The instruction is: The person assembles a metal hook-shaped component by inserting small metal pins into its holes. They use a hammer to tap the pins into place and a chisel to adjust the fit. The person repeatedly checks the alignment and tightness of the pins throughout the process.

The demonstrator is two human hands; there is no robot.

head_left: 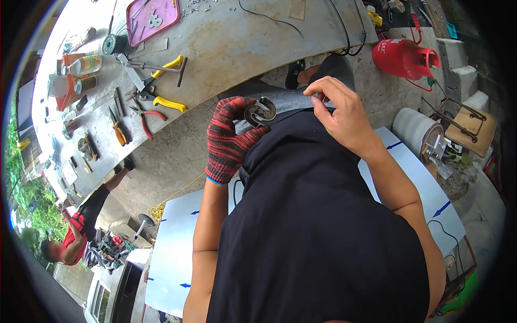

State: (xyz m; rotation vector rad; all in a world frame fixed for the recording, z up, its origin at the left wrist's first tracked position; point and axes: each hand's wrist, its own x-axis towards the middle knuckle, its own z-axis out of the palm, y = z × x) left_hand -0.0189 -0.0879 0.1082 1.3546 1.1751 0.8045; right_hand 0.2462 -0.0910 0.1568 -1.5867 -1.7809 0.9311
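Note:
My left hand (pixel 232 137) wears a red-and-black knit glove with a blue cuff edge. It grips a round, dark metal piece (pixel 260 112) with a shiny bracket-like part in its middle, held in front of my dark apron. My right hand (pixel 339 111) is bare and hovers to the right of that piece, apart from it. Its fingers are loosely bent, with a gap between forefinger and thumb, and nothing shows in them. Closest to the glove on the metal-topped table (pixel 215 46) lie red-handled pliers (pixel 144 123) and a yellow-handled cutting tool (pixel 161 102).
Orange-handled pliers (pixel 118 131), a T-shaped bar (pixel 181 71), bottles and a pink tray (pixel 176 13) occupy the table. A red gas cylinder (pixel 401 58) lies at right, near a grey drum (pixel 414 129). Another person (pixel 75 237) stands at left. White panels with blue arrows flank me.

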